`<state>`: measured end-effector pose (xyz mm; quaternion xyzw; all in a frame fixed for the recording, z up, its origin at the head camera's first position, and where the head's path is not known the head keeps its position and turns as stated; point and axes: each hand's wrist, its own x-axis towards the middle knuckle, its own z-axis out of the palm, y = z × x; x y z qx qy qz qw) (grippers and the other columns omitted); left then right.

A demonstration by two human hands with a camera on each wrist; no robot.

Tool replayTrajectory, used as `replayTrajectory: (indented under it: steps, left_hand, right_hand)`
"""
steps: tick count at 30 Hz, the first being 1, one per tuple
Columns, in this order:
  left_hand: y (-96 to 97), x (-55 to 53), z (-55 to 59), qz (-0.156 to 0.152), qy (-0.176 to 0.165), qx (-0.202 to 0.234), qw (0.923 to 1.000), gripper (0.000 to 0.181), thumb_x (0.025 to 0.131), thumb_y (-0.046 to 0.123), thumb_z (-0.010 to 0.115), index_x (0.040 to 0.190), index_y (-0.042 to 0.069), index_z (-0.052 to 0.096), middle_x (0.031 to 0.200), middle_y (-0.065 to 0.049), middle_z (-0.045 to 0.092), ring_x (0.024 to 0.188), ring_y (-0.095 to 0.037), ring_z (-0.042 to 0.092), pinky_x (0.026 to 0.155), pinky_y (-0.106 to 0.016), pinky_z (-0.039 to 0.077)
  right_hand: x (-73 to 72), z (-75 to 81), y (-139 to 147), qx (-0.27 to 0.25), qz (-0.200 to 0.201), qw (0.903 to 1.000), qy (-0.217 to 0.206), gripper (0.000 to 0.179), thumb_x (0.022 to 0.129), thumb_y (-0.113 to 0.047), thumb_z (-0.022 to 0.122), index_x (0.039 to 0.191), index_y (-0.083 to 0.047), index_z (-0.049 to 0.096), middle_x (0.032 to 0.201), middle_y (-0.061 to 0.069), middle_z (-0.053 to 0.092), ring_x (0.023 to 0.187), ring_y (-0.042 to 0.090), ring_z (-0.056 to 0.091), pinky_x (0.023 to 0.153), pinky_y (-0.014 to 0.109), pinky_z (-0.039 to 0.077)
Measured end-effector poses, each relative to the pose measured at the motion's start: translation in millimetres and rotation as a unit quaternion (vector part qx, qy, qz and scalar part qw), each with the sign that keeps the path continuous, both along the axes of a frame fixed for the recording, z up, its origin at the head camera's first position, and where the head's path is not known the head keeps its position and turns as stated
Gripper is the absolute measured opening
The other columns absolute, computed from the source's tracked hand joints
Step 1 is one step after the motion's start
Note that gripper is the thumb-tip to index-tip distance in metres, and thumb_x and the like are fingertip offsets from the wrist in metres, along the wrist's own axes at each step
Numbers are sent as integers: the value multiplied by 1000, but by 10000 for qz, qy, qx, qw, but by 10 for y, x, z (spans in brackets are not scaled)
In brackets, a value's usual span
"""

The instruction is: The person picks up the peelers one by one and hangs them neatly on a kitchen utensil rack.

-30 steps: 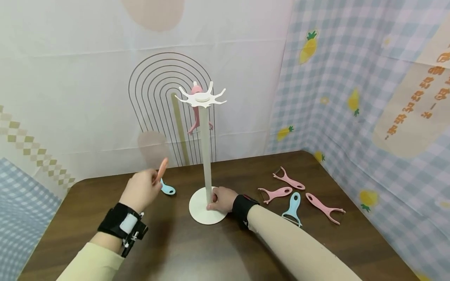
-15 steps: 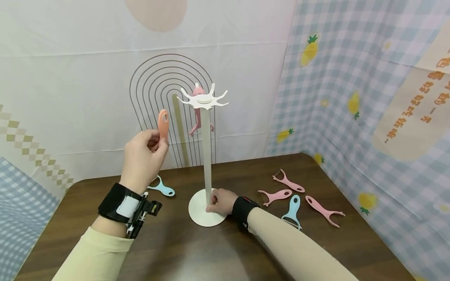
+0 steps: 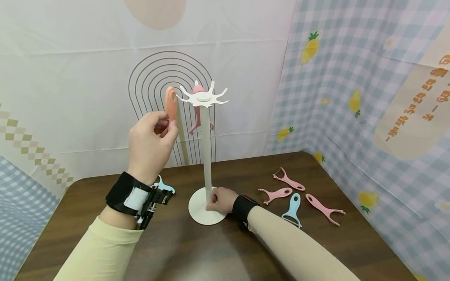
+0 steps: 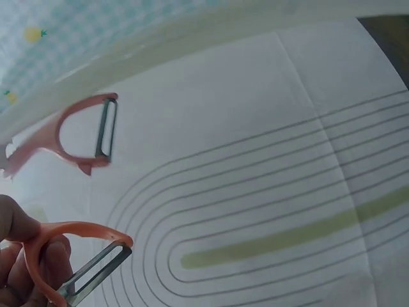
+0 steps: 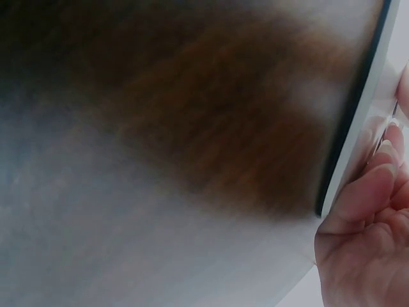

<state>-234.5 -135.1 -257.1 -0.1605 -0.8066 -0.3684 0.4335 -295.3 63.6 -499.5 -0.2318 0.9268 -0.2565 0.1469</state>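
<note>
An orange Y-peeler (image 3: 170, 109) is pinched, handle up, in the left grip (image 3: 150, 142), beside the white hook stand (image 3: 206, 148). The stand is held low by the right grip (image 3: 224, 200).

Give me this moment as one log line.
left hand: holds orange peeler; right hand: holds white stand low; one pink peeler: hangs on stand

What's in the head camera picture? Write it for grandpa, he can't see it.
A person's left hand holds an orange peeler beside the top of a white stand, where a pink peeler hangs. Their right hand holds the stand near its base. Three more pink peelers and two blue ones lie on the brown table.
</note>
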Motion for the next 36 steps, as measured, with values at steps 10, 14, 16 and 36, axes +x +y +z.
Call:
replayTrajectory:
  steps: [10, 14, 16, 36]
  left_hand:
    - [111, -17, 111, -176, 171, 87, 9997, 13, 92, 9, 61, 96, -3, 66, 88, -9, 63, 76, -13, 59, 69, -23, 48]
    - [117, -20, 122, -197, 175, 63, 9996, 13, 92, 8, 61, 96, -3, 66, 87, -9, 63, 76, -14, 59, 69, -20, 47]
    - [118, -20, 126, -211, 178, 53, 9996, 13, 92, 8, 61, 96, -3, 66, 87, -9, 63, 76, -14, 59, 69, -19, 46]
    - [144, 42, 105, -213, 22, -74, 9997, 15, 93, 9, 60, 100, -3, 68, 89, -10, 63, 76, -14, 58, 67, -20, 45]
  right_hand:
    - [-1, 20, -12, -11, 40, 10000, -32, 34, 81, -40, 78, 80, -15, 54, 66, -3, 49, 59, 13, 45, 56, 25, 35]
    - [-1, 32, -18, 92, -19, 9999, -106, 34, 81, -40, 77, 82, -15, 54, 67, -3, 49, 60, 13, 46, 56, 25, 35]
    - [4, 52, -22, 108, -60, 9998, -168, 34, 82, -40, 77, 83, -14, 55, 68, -2, 50, 61, 13, 47, 57, 26, 36]
    - [-25, 50, -5, 246, -21, 9994, -248, 34, 82, -39, 77, 85, -13, 56, 71, -1, 53, 65, 16, 49, 60, 27, 38]
